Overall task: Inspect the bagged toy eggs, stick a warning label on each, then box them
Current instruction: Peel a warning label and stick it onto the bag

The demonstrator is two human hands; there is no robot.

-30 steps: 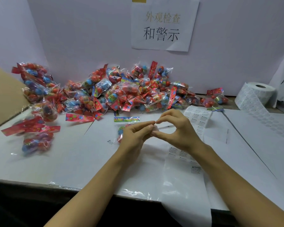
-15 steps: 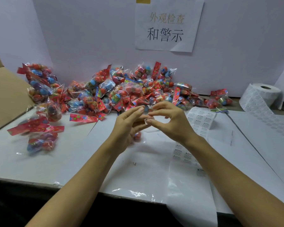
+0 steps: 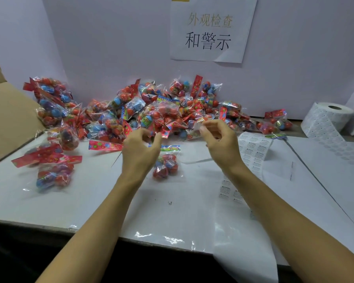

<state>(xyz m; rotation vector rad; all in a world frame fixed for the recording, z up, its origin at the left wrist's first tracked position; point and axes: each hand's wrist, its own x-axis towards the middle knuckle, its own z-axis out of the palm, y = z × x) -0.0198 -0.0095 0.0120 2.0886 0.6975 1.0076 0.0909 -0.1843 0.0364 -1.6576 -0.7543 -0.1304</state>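
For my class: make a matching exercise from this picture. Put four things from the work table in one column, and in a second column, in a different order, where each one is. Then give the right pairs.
Things
1. roll of labels
2. cardboard box
3. paper sign
4. single bag of eggs

Places
A. taped to the back wall
B. far left edge of the table
C. lying on the table between the two hands
D. far right, near the back wall

Pairs: 1-D, 2-B, 3-A, 4-C
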